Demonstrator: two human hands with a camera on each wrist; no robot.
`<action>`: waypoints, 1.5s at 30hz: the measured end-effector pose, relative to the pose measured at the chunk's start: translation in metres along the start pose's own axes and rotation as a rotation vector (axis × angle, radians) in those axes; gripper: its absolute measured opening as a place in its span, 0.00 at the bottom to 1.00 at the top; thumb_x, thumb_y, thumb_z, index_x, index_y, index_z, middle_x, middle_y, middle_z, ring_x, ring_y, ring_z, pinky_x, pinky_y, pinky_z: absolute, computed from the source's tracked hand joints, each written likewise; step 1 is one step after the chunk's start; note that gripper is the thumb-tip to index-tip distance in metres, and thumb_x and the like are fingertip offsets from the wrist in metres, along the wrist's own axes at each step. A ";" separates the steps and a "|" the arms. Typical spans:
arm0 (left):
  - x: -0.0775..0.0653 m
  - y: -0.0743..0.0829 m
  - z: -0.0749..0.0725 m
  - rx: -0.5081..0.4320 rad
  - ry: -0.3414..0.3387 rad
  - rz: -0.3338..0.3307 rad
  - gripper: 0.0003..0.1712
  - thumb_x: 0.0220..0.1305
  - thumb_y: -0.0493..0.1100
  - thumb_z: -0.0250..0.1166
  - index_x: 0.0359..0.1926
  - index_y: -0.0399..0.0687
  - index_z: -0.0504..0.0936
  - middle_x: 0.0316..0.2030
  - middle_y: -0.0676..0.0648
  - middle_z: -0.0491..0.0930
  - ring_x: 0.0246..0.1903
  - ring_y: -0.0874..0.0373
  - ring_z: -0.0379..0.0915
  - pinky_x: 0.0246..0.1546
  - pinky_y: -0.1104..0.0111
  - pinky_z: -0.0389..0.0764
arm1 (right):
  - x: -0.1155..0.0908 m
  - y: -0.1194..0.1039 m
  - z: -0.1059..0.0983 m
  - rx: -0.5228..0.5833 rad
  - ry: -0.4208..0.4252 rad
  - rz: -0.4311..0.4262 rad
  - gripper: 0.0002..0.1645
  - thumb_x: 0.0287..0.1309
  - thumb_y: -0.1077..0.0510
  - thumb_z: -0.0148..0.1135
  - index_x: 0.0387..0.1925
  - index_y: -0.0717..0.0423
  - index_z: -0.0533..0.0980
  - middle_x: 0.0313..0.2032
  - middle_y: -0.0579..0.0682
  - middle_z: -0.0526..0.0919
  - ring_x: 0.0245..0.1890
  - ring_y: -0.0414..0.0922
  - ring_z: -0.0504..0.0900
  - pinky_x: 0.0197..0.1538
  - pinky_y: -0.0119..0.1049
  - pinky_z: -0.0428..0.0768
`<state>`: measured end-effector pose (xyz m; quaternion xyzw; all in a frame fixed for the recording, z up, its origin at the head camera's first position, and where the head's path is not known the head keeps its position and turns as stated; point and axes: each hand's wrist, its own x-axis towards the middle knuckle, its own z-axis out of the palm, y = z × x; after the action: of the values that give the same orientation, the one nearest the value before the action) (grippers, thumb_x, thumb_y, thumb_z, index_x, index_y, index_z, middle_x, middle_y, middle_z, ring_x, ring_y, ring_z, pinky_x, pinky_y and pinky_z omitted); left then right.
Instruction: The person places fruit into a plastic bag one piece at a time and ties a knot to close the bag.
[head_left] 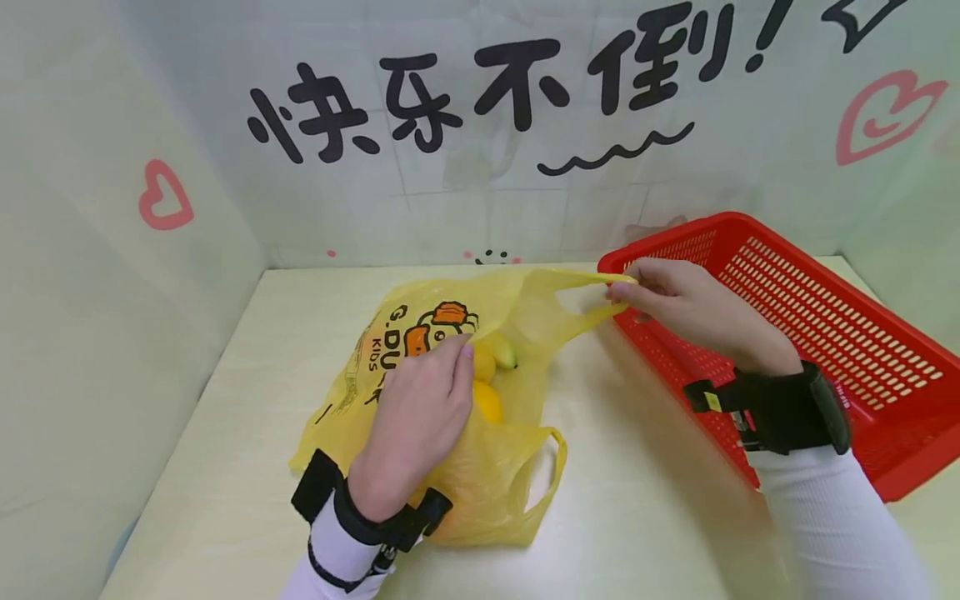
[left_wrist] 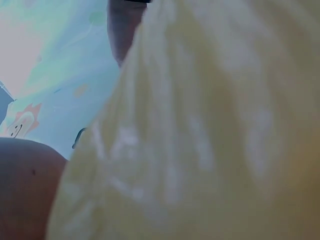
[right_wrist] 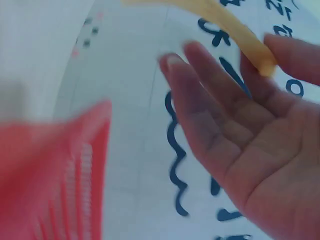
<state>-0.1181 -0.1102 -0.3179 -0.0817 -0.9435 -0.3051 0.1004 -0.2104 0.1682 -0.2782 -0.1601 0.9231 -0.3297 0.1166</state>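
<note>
A yellow plastic bag [head_left: 495, 475] with a duck print lies on the table, its mouth toward the right. Inside the opening show a yellow-green fruit tip [head_left: 504, 350] and rounded yellow fruit [head_left: 487, 403]; their exact kinds are partly hidden. My left hand [head_left: 423, 412] pinches the bag's upper rim near the print. Bag plastic fills most of the left wrist view, hiding those fingertips. My right hand [head_left: 693, 312] pinches one bag handle [right_wrist: 250, 47] between thumb and forefinger, drawing it out to the right. In the right wrist view its other fingers are loosely extended. The second handle [head_left: 558, 467] hangs free.
A red perforated plastic basket [head_left: 817, 292] stands on the right, under and behind my right forearm. The pale tabletop [head_left: 232, 417] extends around the bag. Behind it rises a white backdrop [head_left: 480, 217] with black lettering and pink hearts.
</note>
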 end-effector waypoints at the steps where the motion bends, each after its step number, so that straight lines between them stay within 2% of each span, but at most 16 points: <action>1: 0.000 0.000 0.000 0.003 0.001 0.002 0.17 0.76 0.44 0.49 0.52 0.42 0.81 0.17 0.52 0.66 0.18 0.59 0.67 0.19 0.69 0.66 | 0.001 -0.001 0.003 0.100 0.009 -0.005 0.20 0.69 0.42 0.56 0.46 0.55 0.74 0.43 0.52 0.80 0.43 0.47 0.77 0.43 0.32 0.79; 4: 0.000 -0.001 0.000 0.004 -0.008 0.002 0.17 0.76 0.44 0.49 0.49 0.42 0.81 0.17 0.52 0.65 0.17 0.59 0.66 0.18 0.69 0.65 | 0.006 -0.002 0.014 0.406 0.007 -0.061 0.20 0.71 0.45 0.53 0.50 0.56 0.72 0.55 0.50 0.77 0.56 0.47 0.74 0.56 0.30 0.77; 8: 0.000 -0.002 0.001 0.009 -0.022 -0.001 0.18 0.76 0.45 0.49 0.50 0.41 0.81 0.17 0.52 0.65 0.18 0.59 0.67 0.19 0.70 0.66 | 0.016 -0.002 0.031 0.738 -0.029 -0.238 0.10 0.73 0.55 0.50 0.49 0.56 0.70 0.55 0.50 0.74 0.61 0.49 0.69 0.66 0.36 0.68; 12: 0.000 -0.003 0.002 0.016 -0.032 -0.005 0.19 0.76 0.45 0.49 0.54 0.40 0.80 0.22 0.50 0.74 0.23 0.57 0.73 0.24 0.68 0.73 | 0.028 -0.002 0.044 0.899 -0.007 -0.395 0.05 0.73 0.61 0.49 0.46 0.54 0.71 0.61 0.49 0.75 0.69 0.48 0.66 0.74 0.48 0.57; 15: -0.002 0.000 0.004 0.040 -0.040 0.000 0.21 0.76 0.46 0.51 0.59 0.39 0.77 0.41 0.42 0.84 0.40 0.48 0.82 0.41 0.59 0.83 | 0.035 -0.001 0.051 0.957 0.072 -0.432 0.06 0.71 0.63 0.51 0.45 0.54 0.74 0.64 0.49 0.75 0.70 0.45 0.67 0.74 0.45 0.60; 18: -0.012 0.011 0.005 0.118 -0.037 0.042 0.28 0.74 0.49 0.54 0.67 0.38 0.68 0.66 0.33 0.69 0.65 0.38 0.69 0.63 0.49 0.73 | 0.040 0.002 0.054 0.955 0.173 -0.443 0.06 0.69 0.65 0.55 0.44 0.55 0.76 0.56 0.48 0.83 0.61 0.44 0.77 0.66 0.35 0.72; 20: -0.025 0.021 0.008 0.215 -0.031 0.126 0.33 0.71 0.52 0.58 0.69 0.38 0.64 0.70 0.30 0.60 0.71 0.35 0.58 0.68 0.47 0.65 | 0.042 0.004 0.055 0.921 0.237 -0.444 0.07 0.67 0.64 0.57 0.45 0.56 0.76 0.47 0.47 0.86 0.53 0.44 0.82 0.56 0.30 0.79; 25: -0.066 0.041 0.032 0.518 -0.034 0.381 0.46 0.53 0.68 0.69 0.66 0.48 0.69 0.64 0.38 0.65 0.64 0.44 0.63 0.63 0.53 0.68 | 0.045 0.007 0.056 0.843 0.313 -0.437 0.09 0.66 0.62 0.59 0.47 0.55 0.76 0.42 0.45 0.86 0.46 0.42 0.84 0.50 0.28 0.82; 29: -0.085 0.033 0.055 0.767 -0.073 0.489 0.61 0.29 0.83 0.68 0.64 0.57 0.70 0.61 0.47 0.69 0.60 0.50 0.64 0.56 0.54 0.66 | 0.047 0.007 0.057 0.839 0.328 -0.386 0.09 0.66 0.60 0.60 0.47 0.55 0.75 0.42 0.45 0.85 0.45 0.42 0.85 0.50 0.28 0.82; 31: -0.090 0.024 0.064 0.853 -0.103 0.551 0.53 0.39 0.80 0.65 0.63 0.59 0.71 0.60 0.49 0.71 0.60 0.52 0.66 0.57 0.55 0.66 | 0.047 0.009 0.058 0.849 0.332 -0.362 0.09 0.66 0.60 0.60 0.47 0.56 0.75 0.42 0.46 0.85 0.45 0.42 0.85 0.49 0.28 0.82; 34: -0.095 0.011 0.073 0.859 -0.112 0.677 0.28 0.61 0.67 0.56 0.58 0.63 0.74 0.54 0.52 0.74 0.55 0.55 0.69 0.57 0.54 0.68 | 0.046 0.012 0.059 0.854 0.339 -0.342 0.10 0.66 0.60 0.60 0.48 0.55 0.75 0.42 0.46 0.85 0.45 0.41 0.85 0.49 0.27 0.82; 37: -0.098 -0.001 0.082 0.785 0.053 0.808 0.12 0.67 0.52 0.50 0.45 0.62 0.79 0.40 0.54 0.75 0.42 0.57 0.70 0.52 0.56 0.71 | 0.048 0.013 0.059 0.850 0.351 -0.328 0.10 0.66 0.59 0.60 0.48 0.53 0.76 0.42 0.45 0.85 0.44 0.41 0.85 0.49 0.27 0.82; 39: -0.097 -0.007 0.089 0.735 0.213 0.847 0.14 0.70 0.45 0.46 0.35 0.58 0.79 0.32 0.54 0.71 0.34 0.58 0.67 0.47 0.59 0.71 | 0.048 0.014 0.058 0.850 0.364 -0.308 0.11 0.66 0.58 0.61 0.49 0.52 0.77 0.41 0.44 0.86 0.43 0.40 0.85 0.48 0.27 0.82; 41: -0.096 -0.010 0.093 0.723 0.293 0.835 0.21 0.71 0.37 0.37 0.29 0.54 0.76 0.27 0.53 0.66 0.29 0.58 0.62 0.41 0.64 0.70 | 0.049 0.015 0.058 0.830 0.381 -0.276 0.15 0.66 0.57 0.61 0.52 0.54 0.77 0.41 0.42 0.86 0.43 0.38 0.85 0.49 0.26 0.82; 43: -0.094 -0.008 0.090 0.750 0.172 0.776 0.20 0.73 0.36 0.38 0.29 0.52 0.74 0.26 0.53 0.64 0.28 0.59 0.59 0.36 0.69 0.67 | 0.049 0.016 0.058 0.802 0.382 -0.246 0.20 0.66 0.55 0.60 0.58 0.57 0.75 0.44 0.43 0.85 0.44 0.38 0.84 0.50 0.25 0.81; 45: -0.091 -0.004 0.082 0.759 -0.031 0.710 0.13 0.72 0.38 0.48 0.29 0.49 0.74 0.26 0.52 0.63 0.27 0.59 0.57 0.33 0.72 0.65 | 0.050 0.018 0.059 0.783 0.361 -0.232 0.25 0.67 0.56 0.59 0.63 0.58 0.71 0.47 0.44 0.84 0.46 0.38 0.83 0.52 0.24 0.80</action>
<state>-0.0426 -0.0738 -0.4069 -0.3593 -0.9032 0.1125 0.2062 -0.2415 0.1287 -0.3403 -0.1462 0.7102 -0.6879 -0.0322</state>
